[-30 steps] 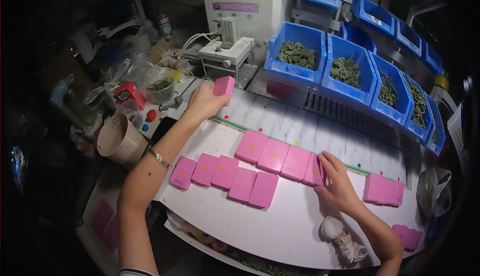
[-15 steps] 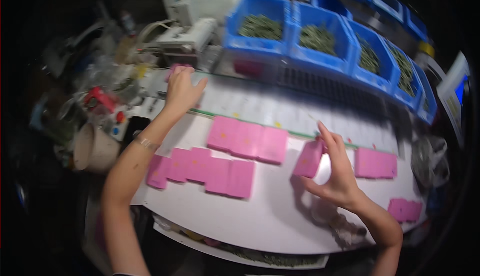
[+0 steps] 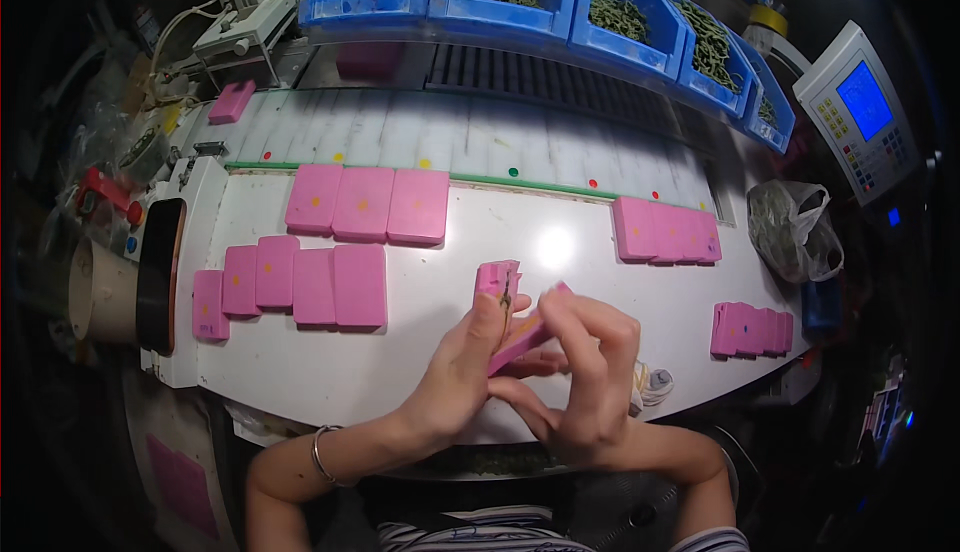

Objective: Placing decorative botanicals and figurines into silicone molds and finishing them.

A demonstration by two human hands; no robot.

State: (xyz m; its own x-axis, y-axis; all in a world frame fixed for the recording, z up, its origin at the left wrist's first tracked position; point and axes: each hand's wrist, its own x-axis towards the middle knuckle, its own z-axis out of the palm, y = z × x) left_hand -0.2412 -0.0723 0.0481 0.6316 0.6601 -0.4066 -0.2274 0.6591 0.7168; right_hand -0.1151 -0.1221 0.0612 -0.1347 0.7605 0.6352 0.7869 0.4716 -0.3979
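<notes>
In front of my body, over the near middle of the white table (image 3: 430,297), a pink rubber mould (image 3: 496,278) is parted into two halves. Something thin and dark greenish shows in the gap. My left hand (image 3: 450,382) grips one half, thumb along its side. The fingers of my right hand (image 3: 592,377) are curled at the other half, which tilts away to the right; part of it is hidden behind them. Left of my hands lie a row of pink moulds (image 3: 312,287) and another row (image 3: 362,205) behind it. Further right is an overlapping group of moulds (image 3: 665,232).
Blue bins (image 3: 510,17) of green twisted pieces line the back, above a pale slatted strip (image 3: 385,132). A lone pink mould (image 3: 232,102) lies at its left end. A phone (image 3: 162,272), a beige cup (image 3: 100,292), a clear bag (image 3: 795,227) and a screen panel (image 3: 862,102) flank the table.
My left hand has left the pink mould at the far left and come to the middle. My right hand has brought its mould inward, and both hands now hold it, its halves parted.
</notes>
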